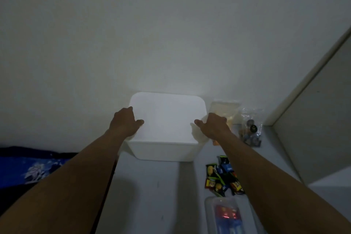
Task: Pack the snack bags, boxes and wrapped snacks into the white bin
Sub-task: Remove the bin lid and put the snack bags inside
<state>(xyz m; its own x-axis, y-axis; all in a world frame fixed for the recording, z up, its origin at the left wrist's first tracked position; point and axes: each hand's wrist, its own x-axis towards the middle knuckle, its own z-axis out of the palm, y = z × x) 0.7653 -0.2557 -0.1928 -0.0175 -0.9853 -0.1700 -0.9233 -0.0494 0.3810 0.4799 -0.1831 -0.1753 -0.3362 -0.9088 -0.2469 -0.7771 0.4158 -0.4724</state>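
The white bin sits at the back of the worktop, right up against the wall. Its top glares so bright that I cannot see whether anything is inside. The person has both arms stretched out to it. The left hand grips the bin's left edge, with the fingers curled over the side and the thumb lying on top. The right hand holds the right edge the same way, its thumb pointing in across the top. Its fingers wrap down the far side, mostly hidden.

Just right of the bin a pale snack bag leans at the wall, and beside that stands a clear bag with small round things in it. Nearer the person, under the right forearm, lies a heap of wrapped snacks in green, blue, red and yellow. Nearer still is a clear box showing red and blue through its lid. Off to the left, lower than the worktop, is a bed with a blue patterned cover.
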